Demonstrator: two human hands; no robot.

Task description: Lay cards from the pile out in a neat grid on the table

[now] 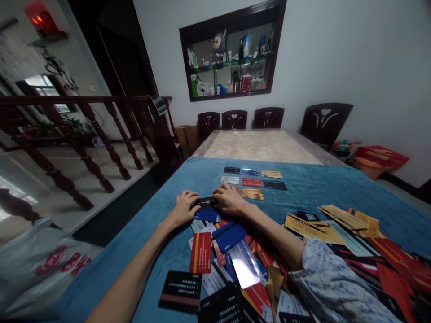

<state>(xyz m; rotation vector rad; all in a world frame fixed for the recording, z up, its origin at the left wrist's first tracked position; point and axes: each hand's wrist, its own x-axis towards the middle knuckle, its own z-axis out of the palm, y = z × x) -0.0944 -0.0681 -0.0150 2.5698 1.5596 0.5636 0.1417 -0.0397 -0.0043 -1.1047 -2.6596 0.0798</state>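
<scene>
A black card (204, 203) lies between my two hands at the top of a loose pile of cards. My left hand (184, 207), fingers curled, grips its left edge. On the other edge my right hand (230, 198) has its fingertips closed on the same card. A blue card (206, 216) sits just below it, partly covered. Above my hands, small rows of spaced cards lie on the blue cloth, among them a red card (252, 182) and a gold card (252, 194). My right hand hides part of another reddish card there.
More cards spread toward me, including a silver card (245, 264) and a red card (201, 252). Another heap with a yellow card (314, 228) lies right of my forearm. The blue cloth (319, 186) covers the table's near part. A white plastic bag (37, 269) stands left.
</scene>
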